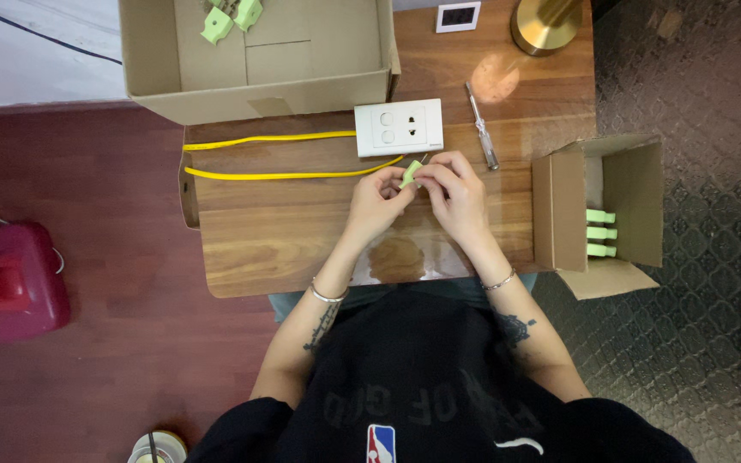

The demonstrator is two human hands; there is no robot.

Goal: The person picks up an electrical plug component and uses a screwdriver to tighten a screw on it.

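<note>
Green plug [411, 174] pinched between fingers of left hand [376, 199] and right hand [459, 195] (both grasping).

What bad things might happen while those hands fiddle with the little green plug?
The green plug is small and pinched only by fingertips of the left hand and right hand, so it might slip. The screwdriver lies loose beside the right hand and could get knocked. The yellow cable might snag.
</note>
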